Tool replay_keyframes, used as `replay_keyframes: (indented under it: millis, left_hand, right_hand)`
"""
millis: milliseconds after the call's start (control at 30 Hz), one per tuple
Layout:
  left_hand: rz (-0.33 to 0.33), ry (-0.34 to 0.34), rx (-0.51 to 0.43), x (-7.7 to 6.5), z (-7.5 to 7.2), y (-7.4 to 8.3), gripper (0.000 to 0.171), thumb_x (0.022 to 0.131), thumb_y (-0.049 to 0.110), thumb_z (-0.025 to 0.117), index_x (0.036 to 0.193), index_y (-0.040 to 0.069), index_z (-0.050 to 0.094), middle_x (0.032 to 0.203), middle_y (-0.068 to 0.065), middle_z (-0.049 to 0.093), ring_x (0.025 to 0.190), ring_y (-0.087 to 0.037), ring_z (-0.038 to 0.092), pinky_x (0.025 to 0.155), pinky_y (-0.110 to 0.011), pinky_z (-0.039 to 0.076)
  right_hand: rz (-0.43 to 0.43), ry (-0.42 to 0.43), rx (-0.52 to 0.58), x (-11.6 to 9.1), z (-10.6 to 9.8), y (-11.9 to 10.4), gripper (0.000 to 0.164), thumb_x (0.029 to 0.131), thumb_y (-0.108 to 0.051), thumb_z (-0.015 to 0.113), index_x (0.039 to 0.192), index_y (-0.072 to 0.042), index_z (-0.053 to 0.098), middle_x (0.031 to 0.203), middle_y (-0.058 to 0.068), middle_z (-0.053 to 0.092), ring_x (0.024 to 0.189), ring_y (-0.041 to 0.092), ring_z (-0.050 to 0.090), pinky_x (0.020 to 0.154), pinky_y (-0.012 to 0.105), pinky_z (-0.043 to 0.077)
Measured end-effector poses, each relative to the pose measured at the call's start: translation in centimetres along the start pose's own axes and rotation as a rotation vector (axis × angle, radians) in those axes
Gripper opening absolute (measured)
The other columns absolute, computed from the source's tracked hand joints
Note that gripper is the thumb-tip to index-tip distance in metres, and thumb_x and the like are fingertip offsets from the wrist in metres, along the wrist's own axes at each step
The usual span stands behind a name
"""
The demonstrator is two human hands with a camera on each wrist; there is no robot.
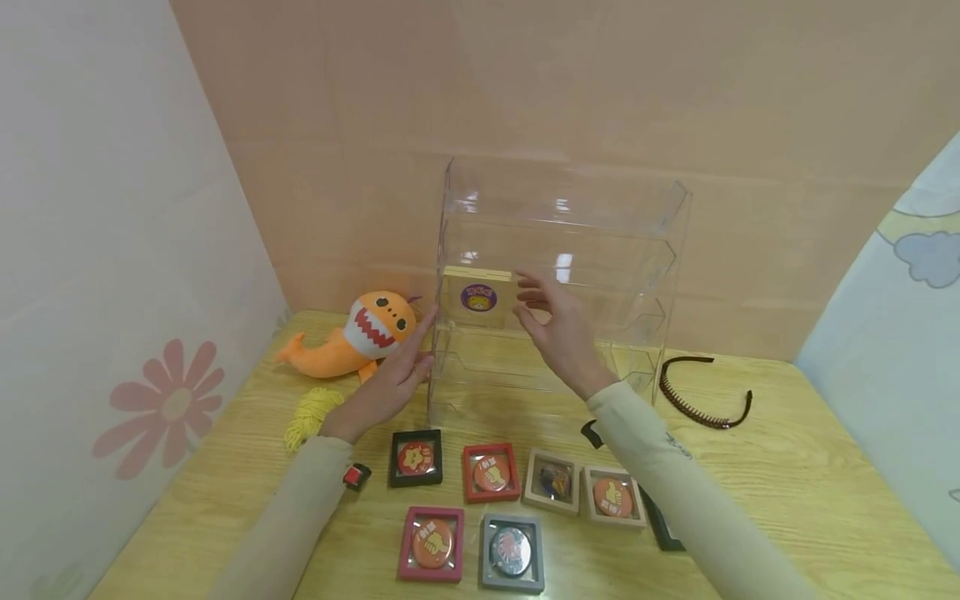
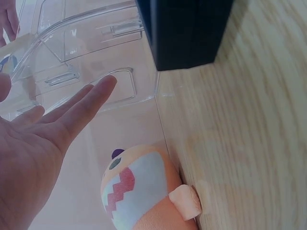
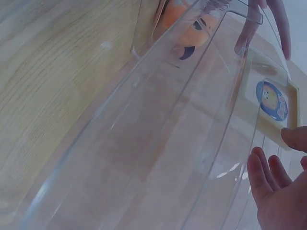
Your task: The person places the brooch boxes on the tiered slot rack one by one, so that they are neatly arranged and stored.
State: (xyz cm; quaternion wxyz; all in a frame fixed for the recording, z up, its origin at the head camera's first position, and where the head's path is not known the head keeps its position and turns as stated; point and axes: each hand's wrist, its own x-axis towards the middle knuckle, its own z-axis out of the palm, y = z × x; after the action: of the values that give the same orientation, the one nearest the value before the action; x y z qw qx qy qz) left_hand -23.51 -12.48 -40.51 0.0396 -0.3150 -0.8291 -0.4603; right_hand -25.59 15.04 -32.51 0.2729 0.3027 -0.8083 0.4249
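A clear multi-tier display rack (image 1: 517,382) stands upright at the back of the table. On one of its middle tiers, at the left end, sits a cream square frame (image 1: 452,310) with a purple bear badge (image 1: 478,297) inside. My right hand (image 1: 558,333) hovers just right of this frame, fingers loosely bent and apart; in the right wrist view its thumb (image 3: 293,138) overlaps the frame's corner. My left hand (image 1: 386,392) is at the rack's left side, with fingers (image 2: 91,103) extended along the clear panel and nothing held.
An orange shark plush (image 1: 378,325) and a yellow yarn bundle (image 1: 311,417) lie left of the rack. In front lie several framed badges, including a black one (image 1: 395,475), a red one (image 1: 470,488) and a grey one (image 1: 491,575). A dark headband (image 1: 693,412) lies right.
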Motion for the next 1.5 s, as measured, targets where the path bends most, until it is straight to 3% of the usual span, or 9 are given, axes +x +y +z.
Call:
replay_keyframes:
  millis: [300,500,933,1200,1500]
  left_hand:
    - [0.003,0.006,0.012,-0.1,-0.2,-0.4,0.064,0.112,0.029,0.036,0.162,0.039,-0.003,0.169,0.009,0.002,0.132,-0.038,0.05,0.097,-0.047,0.053]
    - [0.02,0.009,0.027,-0.1,-0.5,-0.5,0.065,0.112,0.026,0.036,0.163,0.038,-0.003,0.169,0.008,0.002,0.132,-0.038,0.051,0.098,-0.047,0.053]
    - [0.013,0.015,0.049,-0.3,-0.9,-0.5,0.066,0.112,0.024,0.036,0.162,0.039,-0.004,0.169,0.008,0.002,0.133,-0.038,0.049,0.102,-0.051,0.049]
    - [0.03,0.015,0.048,0.0,-0.8,-0.6,0.066,0.112,0.025,0.036,0.163,0.037,-0.004,0.169,0.007,0.002,0.133,-0.038,0.049,0.103,-0.05,0.049]
    - [0.022,0.012,0.016,-0.2,-0.5,-0.9,0.066,0.112,0.024,0.037,0.163,0.038,-0.003,0.169,0.008,0.002,0.133,-0.038,0.049,0.099,-0.049,0.052]
  right_hand:
    - [0.02,0.046,-0.083,-2.2,-3.7,0.5,0.048,0.088,0.007,0.074,0.134,0.0,0.061,0.11,0.02,0.067,0.099,0.03,0.067,0.09,0.041,0.056]
    - [0.022,0.032,-0.123,-3.9,-5.6,0.8,0.048,0.088,0.008,0.074,0.134,0.0,0.061,0.109,0.018,0.067,0.099,0.027,0.067,0.09,0.034,0.056]
    - [-0.029,0.016,-0.121,-5.8,-7.7,-0.2,0.052,0.085,0.011,0.075,0.134,-0.003,0.062,0.111,0.01,0.069,0.098,0.025,0.068,0.09,0.025,0.055]
    - [-0.013,-0.01,-0.175,-7.4,-9.2,-0.7,0.058,0.083,0.011,0.078,0.136,-0.005,0.062,0.112,0.008,0.068,0.097,0.023,0.068,0.089,0.02,0.054]
    - [0.01,-0.067,-0.217,-9.5,-11.4,-1.3,0.065,0.08,0.013,0.08,0.138,-0.009,0.061,0.117,0.002,0.068,0.099,0.008,0.065,0.083,0.017,0.055]
